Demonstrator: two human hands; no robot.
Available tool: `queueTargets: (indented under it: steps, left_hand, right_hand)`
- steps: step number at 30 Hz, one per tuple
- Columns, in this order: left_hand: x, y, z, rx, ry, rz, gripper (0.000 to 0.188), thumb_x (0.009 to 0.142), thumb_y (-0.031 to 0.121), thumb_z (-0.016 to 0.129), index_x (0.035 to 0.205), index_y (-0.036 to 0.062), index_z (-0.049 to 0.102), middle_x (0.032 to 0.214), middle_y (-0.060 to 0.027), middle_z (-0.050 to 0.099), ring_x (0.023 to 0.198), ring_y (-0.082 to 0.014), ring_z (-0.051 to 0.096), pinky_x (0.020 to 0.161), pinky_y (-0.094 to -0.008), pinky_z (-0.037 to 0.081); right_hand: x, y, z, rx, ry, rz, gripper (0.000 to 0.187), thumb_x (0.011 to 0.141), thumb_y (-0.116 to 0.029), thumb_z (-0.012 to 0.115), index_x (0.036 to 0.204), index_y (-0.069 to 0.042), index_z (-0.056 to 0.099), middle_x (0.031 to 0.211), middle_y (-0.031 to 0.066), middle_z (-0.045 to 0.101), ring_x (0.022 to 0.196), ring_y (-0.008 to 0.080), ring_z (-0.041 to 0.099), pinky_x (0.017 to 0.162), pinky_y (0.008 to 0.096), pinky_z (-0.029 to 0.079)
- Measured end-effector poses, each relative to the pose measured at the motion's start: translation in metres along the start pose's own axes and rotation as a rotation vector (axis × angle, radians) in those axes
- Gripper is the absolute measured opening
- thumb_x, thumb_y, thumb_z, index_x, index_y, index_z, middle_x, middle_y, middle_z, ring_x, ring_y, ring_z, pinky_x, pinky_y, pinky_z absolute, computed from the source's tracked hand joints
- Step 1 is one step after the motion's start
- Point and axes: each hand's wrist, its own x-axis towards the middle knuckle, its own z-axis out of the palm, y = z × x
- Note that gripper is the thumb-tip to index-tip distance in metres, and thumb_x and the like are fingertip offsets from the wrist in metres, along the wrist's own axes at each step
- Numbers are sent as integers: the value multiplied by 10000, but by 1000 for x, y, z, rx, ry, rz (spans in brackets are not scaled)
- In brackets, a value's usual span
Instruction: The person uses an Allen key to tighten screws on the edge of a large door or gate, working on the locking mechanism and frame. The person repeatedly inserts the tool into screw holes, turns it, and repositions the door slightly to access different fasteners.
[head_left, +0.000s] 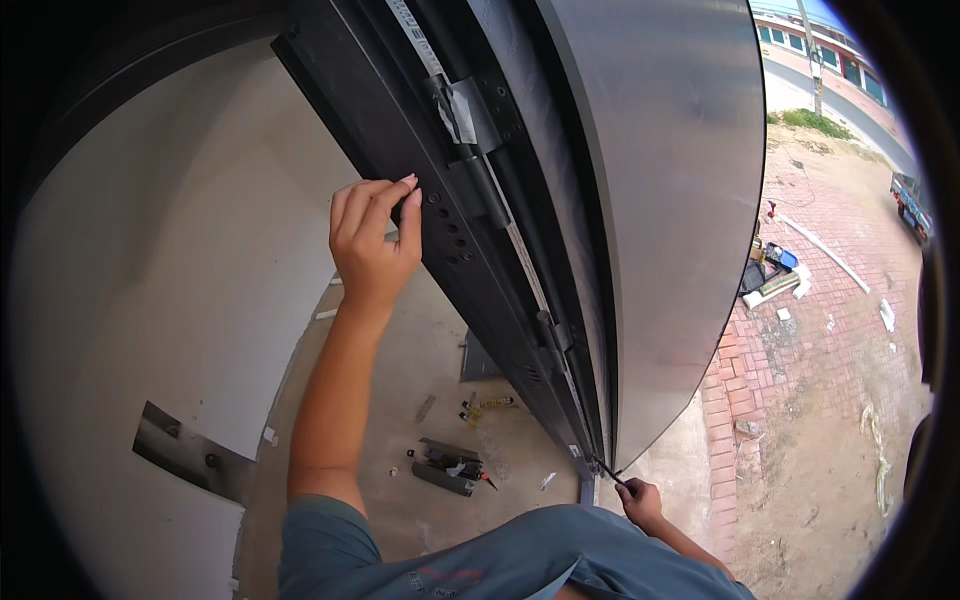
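- Left hand (372, 238): fingers (378, 207) curled, tips at the black door frame (500, 312), beside its round holes (446, 228); whether they pinch anything, I cannot tell.
- Right hand (643, 503): fingers clenched round a slim dark tool (622, 484), near the frame's lower end.
- Right of the left fingers: grey door panel (675, 220).
- Below them: dark box (440, 478).

Bare left hand (378, 232) is raised, fingers bent, thumb near index fingertip; bare right hand (641, 500) (smaller in view) sits low, fingers curled closed.
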Motion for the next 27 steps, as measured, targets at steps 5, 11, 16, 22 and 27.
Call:
queueTargets:
  steps: [5,11,16,22,27]
  left_hand:
    - [39,8,35,78,-44,134,332,794,135,836,1098,65,725,1033,-77,695,1034,-296,599,884,-387,506]
    - [45,17,49,109,-42,37,278,777,126,810,1007,46,675,1027,-67,713,1021,-290,583,895,-379,492]
    - [41,9,54,97,-60,64,334,766,137,819,1044,40,661,1060,-67,712,1002,-281,570,864,-382,488]
    - [43,24,47,67,-113,19,346,776,129,814,1058,22,646,1054,-77,713,1041,-297,551,893,-395,487]
    - [42,23,52,70,-125,-40,323,799,137,812,1074,27,682,1036,-66,717,1080,-266,548,943,-387,480]
  right_hand:
    - [-2,5,-10,27,3,31,324,932,-337,732,916,-14,757,728,152,717,646,283,688,628,412,520]
    - [-1,25,-13,74,91,37,296,909,-287,740,869,6,743,694,155,703,613,274,676,612,407,514]
    - [2,42,-14,134,120,65,271,907,-230,741,831,30,715,658,179,661,558,265,620,580,395,490]
    - [14,53,-11,146,83,98,279,928,-206,733,835,53,687,634,136,619,563,207,554,572,388,453]
    - [21,48,-12,173,66,118,287,934,-216,730,839,52,684,647,141,625,574,215,559,585,392,461]
